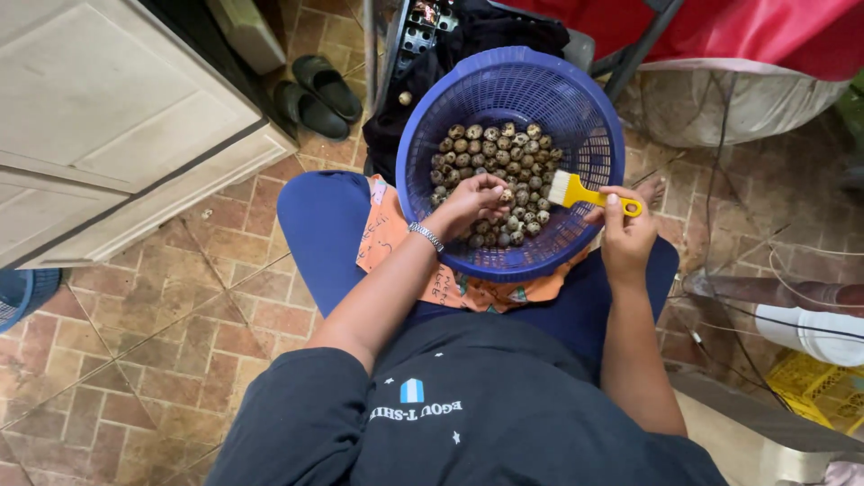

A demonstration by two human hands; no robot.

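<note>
- Our left hand (pixel 475 196) is down in the basket (pixel 432 117), fingers curled over the eggs (pixel 495 153). We can't tell whether it actually has one pinched or is just resting on the pile.
- Our right hand (pixel 625 236) is closed on the yellow handle of the brush (pixel 576 191), thumb on top. The bristles sit just over the right edge of the egg heap.
- The eggs are small, speckled and heaped in the basket's middle. Our guess is the shells are thin, so a hard squeeze or a stiff brush stroke could crack one.
- The basket sits tilted on our lap, on the orange cloth (pixel 396 236), and neither hand grips its rim. We judge that a knee shift or a push from the brush could tip it and send the eggs rolling.
- The floor (pixel 180 297) is hard tile, so any egg going over the rim probably breaks.
- Sandals (pixel 317 94) lie far left, cables (pixel 747 310) run right and a yellow crate (pixel 814 389) sits near right. Loose eggs rolling among these would be awkward to recover.
</note>
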